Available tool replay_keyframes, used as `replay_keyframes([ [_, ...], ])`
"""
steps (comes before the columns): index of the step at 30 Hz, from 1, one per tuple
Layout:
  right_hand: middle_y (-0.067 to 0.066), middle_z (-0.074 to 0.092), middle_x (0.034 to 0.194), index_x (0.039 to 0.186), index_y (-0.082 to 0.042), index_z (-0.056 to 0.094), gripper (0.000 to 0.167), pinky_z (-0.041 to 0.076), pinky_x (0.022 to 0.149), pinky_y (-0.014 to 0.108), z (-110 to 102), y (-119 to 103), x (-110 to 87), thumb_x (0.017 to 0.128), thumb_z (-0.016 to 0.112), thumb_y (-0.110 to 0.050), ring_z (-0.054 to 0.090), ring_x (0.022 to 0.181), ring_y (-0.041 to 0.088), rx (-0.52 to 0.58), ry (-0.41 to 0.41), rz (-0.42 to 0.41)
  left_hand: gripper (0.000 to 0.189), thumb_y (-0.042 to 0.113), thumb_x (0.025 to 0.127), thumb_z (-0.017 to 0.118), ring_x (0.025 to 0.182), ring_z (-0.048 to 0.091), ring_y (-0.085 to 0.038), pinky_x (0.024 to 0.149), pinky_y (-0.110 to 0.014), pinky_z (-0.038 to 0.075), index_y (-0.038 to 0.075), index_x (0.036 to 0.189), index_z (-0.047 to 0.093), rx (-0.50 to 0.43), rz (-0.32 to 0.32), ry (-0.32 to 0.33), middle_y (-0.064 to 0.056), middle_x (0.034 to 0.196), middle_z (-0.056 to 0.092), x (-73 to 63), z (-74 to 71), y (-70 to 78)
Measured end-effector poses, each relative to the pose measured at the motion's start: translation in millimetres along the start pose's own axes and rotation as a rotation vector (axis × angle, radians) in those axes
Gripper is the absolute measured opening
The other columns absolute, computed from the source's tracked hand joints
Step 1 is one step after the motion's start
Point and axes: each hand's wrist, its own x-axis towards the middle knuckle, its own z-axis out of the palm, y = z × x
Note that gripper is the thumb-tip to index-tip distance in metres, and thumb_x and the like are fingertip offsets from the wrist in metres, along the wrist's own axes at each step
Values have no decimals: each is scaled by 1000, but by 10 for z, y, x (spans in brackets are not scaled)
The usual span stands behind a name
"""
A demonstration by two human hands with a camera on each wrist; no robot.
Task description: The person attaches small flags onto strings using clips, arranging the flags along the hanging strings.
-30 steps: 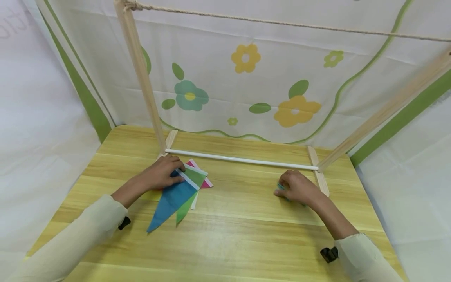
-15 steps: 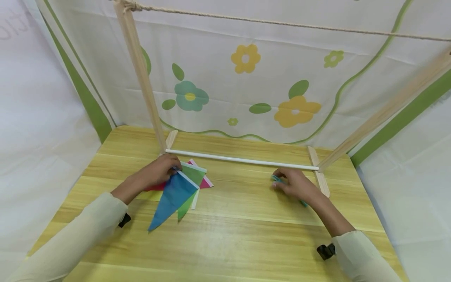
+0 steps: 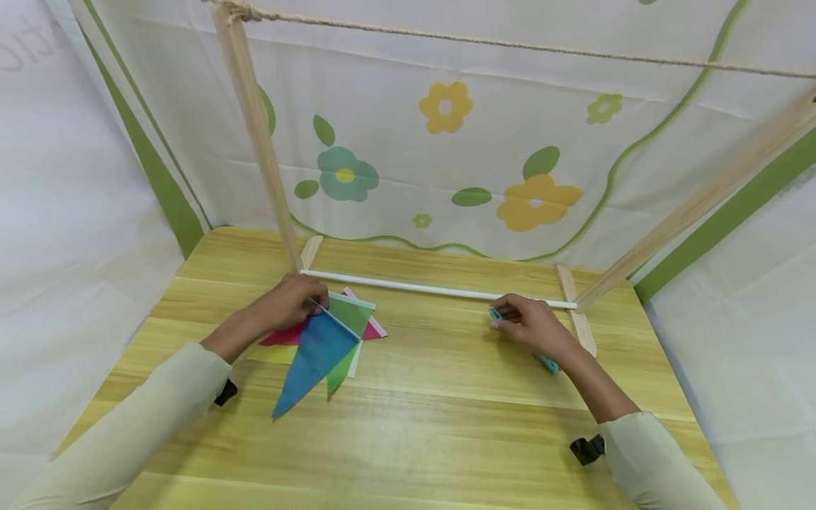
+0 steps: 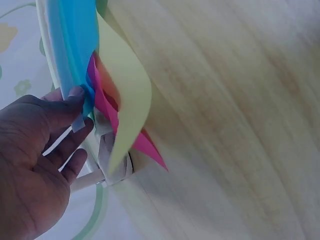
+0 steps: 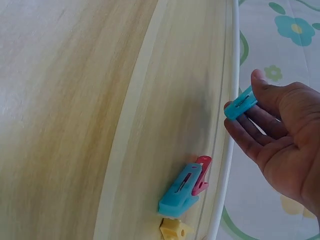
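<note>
My left hand (image 3: 290,303) pinches the white-edged top corner of a blue triangular pennant (image 3: 321,350) between thumb and fingers. The pennant is lifted a little, its tip pointing toward me. Beneath it lie green (image 3: 353,313), pink (image 3: 280,334) and yellow (image 4: 137,90) pennants, partly covered. On the right, my right hand (image 3: 534,326) holds a teal clothespin (image 5: 241,104) between thumb and fingers, raised above the table near the white rod. In the right wrist view, another teal clothespin (image 5: 179,194), a pink one (image 5: 201,175) and a yellow one (image 5: 174,229) lie on the table.
A wooden frame with a left post (image 3: 260,134) and a right post (image 3: 701,191) stands at the back. Twine (image 3: 472,44) is strung between them high up, and a white rod (image 3: 414,287) joins their feet. Behind hangs a flowered cloth (image 3: 395,127).
My left hand has drawn the blue pennant up slightly, uncovering more pink and yellow. My right hand has lifted the teal clothespin and moved slightly away from me, revealing another teal one on the table.
</note>
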Motion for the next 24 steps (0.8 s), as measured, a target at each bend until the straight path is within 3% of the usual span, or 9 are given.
replay_keyframes([
  [4, 20, 81, 130, 152, -3, 68, 44, 69, 98, 52, -3, -6, -6, 111, 76, -17, 79, 118, 38, 11, 9, -4, 18, -8, 96, 83, 92, 72, -21, 85, -46, 67, 10, 94, 82, -115, -39, -14, -5, 97, 77, -22, -44, -7],
  [10, 17, 81, 133, 150, -4, 71, 42, 68, 92, 39, -9, 2, -16, 113, 73, -24, 78, 121, 35, 84, -8, 42, 4, 8, 103, 84, 92, 69, -15, 79, -29, 63, 9, 100, 83, -269, -117, -39, -2, 99, 76, -34, -123, 40],
  [13, 19, 79, 137, 151, -3, 69, 45, 68, 99, 39, -19, 30, -16, 113, 73, -27, 77, 125, 35, 203, -30, 69, 5, 13, 105, 83, 84, 65, -15, 71, -24, 57, 13, 101, 81, -356, -196, -48, -2, 96, 77, -46, -141, 71],
  [18, 29, 73, 144, 155, 4, 62, 54, 68, 107, 39, -37, 78, 5, 114, 72, -29, 81, 123, 26, 463, -69, 125, 4, 15, 105, 83, 70, 57, -17, 57, -25, 47, 12, 104, 82, -508, -297, -40, -14, 92, 78, -58, -149, 117],
  [21, 31, 69, 148, 156, 9, 60, 56, 68, 108, 36, -30, 98, 28, 115, 70, -28, 82, 117, 15, 582, -80, 155, 6, 14, 106, 82, 67, 55, -17, 53, -25, 43, 8, 107, 83, -600, -326, -25, -20, 92, 78, -57, -152, 130],
  [24, 29, 67, 148, 156, 13, 56, 57, 68, 108, 36, -18, 108, 47, 116, 69, -25, 82, 116, 11, 691, -88, 183, 9, 12, 107, 81, 70, 61, -20, 57, -24, 50, 4, 110, 83, -653, -339, 0, -21, 94, 78, -44, -160, 136],
])
